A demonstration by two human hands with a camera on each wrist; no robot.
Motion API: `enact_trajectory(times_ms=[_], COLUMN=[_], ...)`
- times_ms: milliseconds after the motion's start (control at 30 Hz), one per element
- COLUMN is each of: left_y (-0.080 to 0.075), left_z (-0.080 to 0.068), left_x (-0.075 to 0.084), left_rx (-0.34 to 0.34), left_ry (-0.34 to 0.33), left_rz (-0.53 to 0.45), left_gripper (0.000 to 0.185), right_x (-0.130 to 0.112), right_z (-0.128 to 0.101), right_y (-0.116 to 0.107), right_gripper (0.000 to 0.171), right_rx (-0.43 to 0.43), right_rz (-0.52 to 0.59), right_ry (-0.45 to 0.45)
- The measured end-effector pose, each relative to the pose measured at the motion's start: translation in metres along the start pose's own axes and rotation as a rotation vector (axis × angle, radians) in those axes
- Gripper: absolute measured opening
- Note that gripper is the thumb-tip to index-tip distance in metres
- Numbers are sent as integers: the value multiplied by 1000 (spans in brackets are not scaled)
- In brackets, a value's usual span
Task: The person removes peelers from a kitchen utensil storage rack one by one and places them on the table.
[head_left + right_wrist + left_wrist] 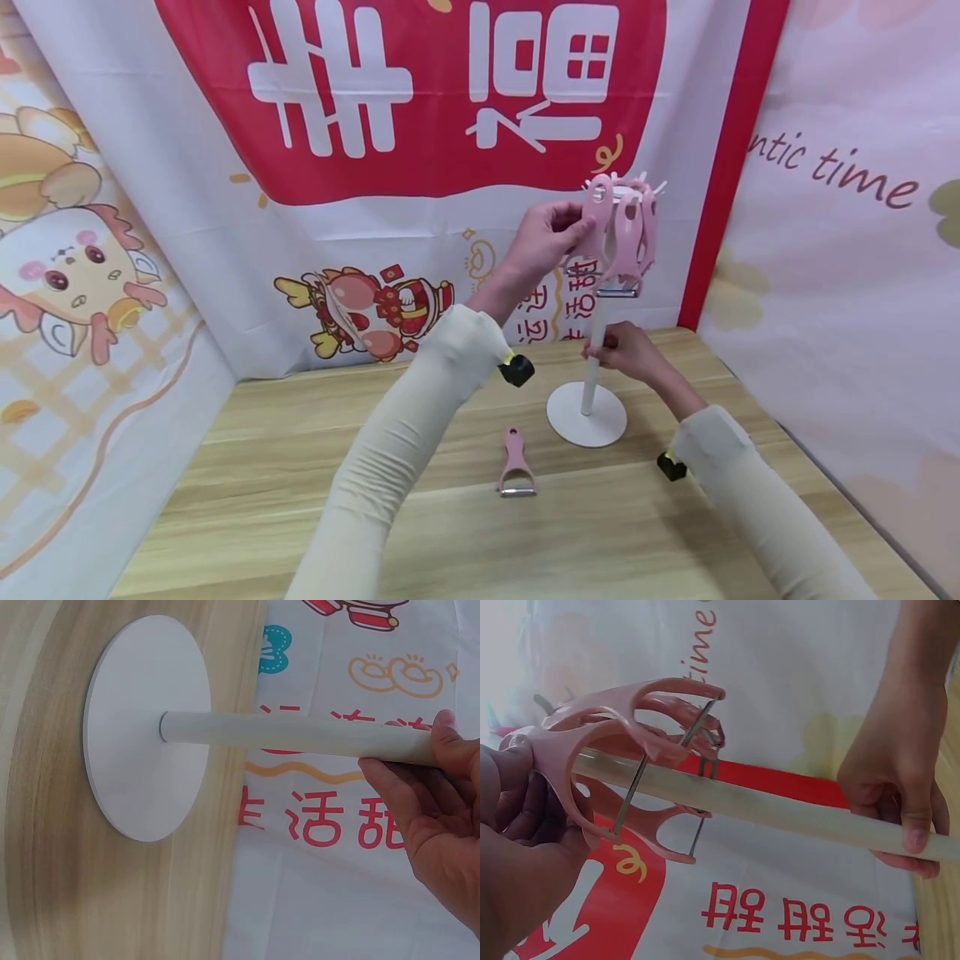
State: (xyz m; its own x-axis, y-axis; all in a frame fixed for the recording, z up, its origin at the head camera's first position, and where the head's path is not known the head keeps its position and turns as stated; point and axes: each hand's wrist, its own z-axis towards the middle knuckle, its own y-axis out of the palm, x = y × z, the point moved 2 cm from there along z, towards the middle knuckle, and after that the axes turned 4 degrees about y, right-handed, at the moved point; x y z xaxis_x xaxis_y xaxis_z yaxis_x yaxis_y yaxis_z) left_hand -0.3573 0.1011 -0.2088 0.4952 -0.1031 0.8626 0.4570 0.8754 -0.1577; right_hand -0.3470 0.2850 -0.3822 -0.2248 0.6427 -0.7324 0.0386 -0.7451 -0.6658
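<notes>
Head view, left hand (542,242) pinching pink peeler (600,218), right hand (628,350) gripping white stand pole (592,377), backdrop (840,171) reading "time"

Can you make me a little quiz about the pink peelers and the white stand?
1. True or false: the right hand grips the white stand's pole.
2. Where is the loose pink peeler? A on the wooden table, B in the right hand, C on the round base.
3. What does the left hand pinch?

Key: 1 true. 2 A. 3 A hanging pink peeler at the stand's top.
</notes>
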Motion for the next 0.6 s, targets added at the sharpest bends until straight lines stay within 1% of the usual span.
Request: enact_trajectory(times_ms=[200, 333, 467, 600], left_y=[-7, -17, -30, -42], left_z=[-5, -14, -30, -47], left_x=[6, 5, 0, -13], left_rx=[15, 22, 30, 21], left_ry=[18, 9, -34, -106], left_rz=[-57, -28, 19, 25], left_gripper=[35, 34, 34, 34], right_x=[2, 1, 0, 0], right_z=[1, 1, 1, 1], right_y=[-1, -2, -1, 0], right_gripper=[12, 12, 11, 12], right_rx=[-2, -4, 0, 3], right_rz=[2, -2, -21, -20], right_ry=[-27, -27, -20, -11])
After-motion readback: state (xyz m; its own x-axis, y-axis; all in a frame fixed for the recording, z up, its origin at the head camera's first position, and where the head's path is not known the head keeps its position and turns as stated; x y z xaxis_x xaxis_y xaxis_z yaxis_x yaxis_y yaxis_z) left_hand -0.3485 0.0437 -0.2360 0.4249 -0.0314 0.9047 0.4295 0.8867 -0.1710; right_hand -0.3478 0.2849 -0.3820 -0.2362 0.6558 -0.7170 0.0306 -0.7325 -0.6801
